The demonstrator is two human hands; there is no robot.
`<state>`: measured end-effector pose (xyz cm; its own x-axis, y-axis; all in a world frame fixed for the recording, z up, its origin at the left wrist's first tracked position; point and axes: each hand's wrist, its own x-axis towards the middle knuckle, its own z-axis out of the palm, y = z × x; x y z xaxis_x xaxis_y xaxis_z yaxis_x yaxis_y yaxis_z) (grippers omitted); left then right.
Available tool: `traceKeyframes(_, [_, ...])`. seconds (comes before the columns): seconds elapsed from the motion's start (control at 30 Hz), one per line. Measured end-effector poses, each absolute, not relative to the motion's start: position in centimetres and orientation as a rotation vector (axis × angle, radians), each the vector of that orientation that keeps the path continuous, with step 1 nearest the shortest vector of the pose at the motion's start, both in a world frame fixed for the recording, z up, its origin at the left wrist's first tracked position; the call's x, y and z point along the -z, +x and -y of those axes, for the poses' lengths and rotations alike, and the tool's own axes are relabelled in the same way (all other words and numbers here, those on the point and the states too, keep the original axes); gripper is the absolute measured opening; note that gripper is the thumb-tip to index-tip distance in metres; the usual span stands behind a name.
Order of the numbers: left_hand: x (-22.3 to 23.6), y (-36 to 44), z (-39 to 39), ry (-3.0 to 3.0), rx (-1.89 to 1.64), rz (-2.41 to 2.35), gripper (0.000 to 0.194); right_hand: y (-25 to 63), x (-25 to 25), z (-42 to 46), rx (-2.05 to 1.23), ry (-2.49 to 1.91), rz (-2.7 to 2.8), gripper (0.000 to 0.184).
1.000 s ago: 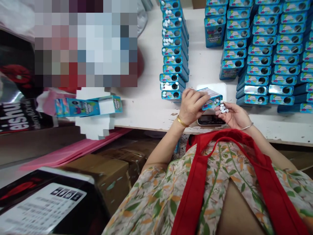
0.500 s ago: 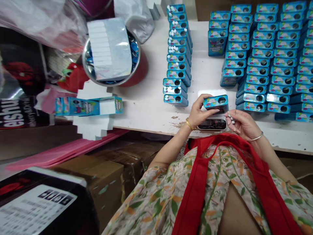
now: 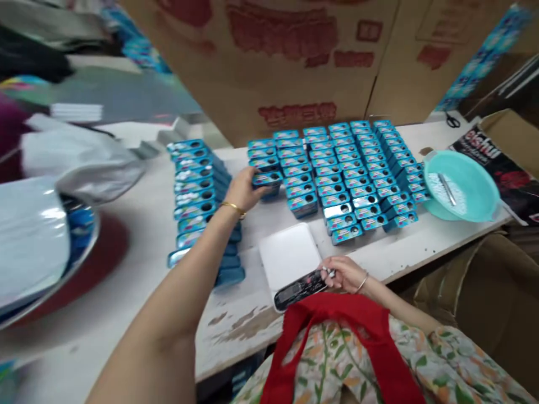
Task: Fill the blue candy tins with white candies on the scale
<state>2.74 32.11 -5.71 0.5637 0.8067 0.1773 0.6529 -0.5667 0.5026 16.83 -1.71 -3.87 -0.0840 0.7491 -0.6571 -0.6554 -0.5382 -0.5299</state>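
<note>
My left hand (image 3: 243, 193) reaches out to the front end of a row and grips a small blue tin (image 3: 270, 180) with a dark round hole in its top. White pellets (image 3: 329, 272) show between the curled fingers of my right hand (image 3: 344, 274), which hovers by the control panel of a white kitchen scale (image 3: 290, 255). The scale's plate bears nothing. Left of it a column of blue tins (image 3: 196, 182) carries white pellets on several tops, partly hidden by my left forearm.
Several rows of blue tins (image 3: 345, 179) fill the table's middle. To the right stands a turquoise basin (image 3: 480, 188) with white pellets and a metal tool (image 3: 446, 189). A large cardboard box (image 3: 303, 73) blocks the back; a red-sided metal bowl (image 3: 105, 264) stands left.
My left hand has carried the tin from above the scale forward to the row's front end. My right hand still holds pellets near the scale. The view has tilted up and turned right.
</note>
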Motion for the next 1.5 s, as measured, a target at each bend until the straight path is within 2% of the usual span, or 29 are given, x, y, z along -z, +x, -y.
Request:
traceKeyframes(0.17, [5.1,4.1,-33.1,2.548,-0.570,-1.200,0.040,16.7,4.9,2.2,-1.808,-1.155,0.135,0.031])
traceKeyframes(0.27, [3.4,1.5,-30.2,2.703,-0.717,-1.039,0.043,16.9,5.1,1.8,-1.822,-1.184,0.164,0.028])
traceKeyframes(0.37, [1.9,-3.8,-24.7,2.732,-0.725,-0.927,0.039,17.3,4.4,1.8,-1.847,-1.210,0.182,0.028])
traceKeyframes(0.5, [1.0,-10.9,-16.0,2.621,-0.671,-1.211,0.034,17.8,3.9,2.6,-1.901,-1.188,0.199,0.028])
traceKeyframes(0.6, [2.4,-14.4,-11.7,2.505,-0.681,-1.485,0.035,17.7,4.9,2.3,-1.964,-1.173,0.214,0.026])
traceKeyframes(0.7, [4.2,-15.6,-9.6,2.527,-0.639,-1.562,0.041,17.2,5.2,2.3,-1.976,-1.244,0.250,0.028])
traceKeyframes(0.8, [5.4,-14.9,-9.4,2.576,-0.631,-1.565,0.039,16.6,4.3,2.7,-1.996,-1.266,0.289,0.029])
traceKeyframes(0.97, [4.7,-13.0,-10.6,2.570,-0.613,-1.514,0.004,16.5,2.7,3.3,-1.934,-1.328,0.296,0.036])
traceKeyframes(1.23, [-1.4,-7.1,-10.7,2.769,-0.487,-1.103,0.016,17.5,2.2,3.7,-1.897,-1.402,0.322,0.036])
traceKeyframes(1.5, [0.4,1.0,-12.4,2.797,-0.336,-0.808,0.013,18.4,2.3,4.3,-1.859,-1.365,0.348,0.039])
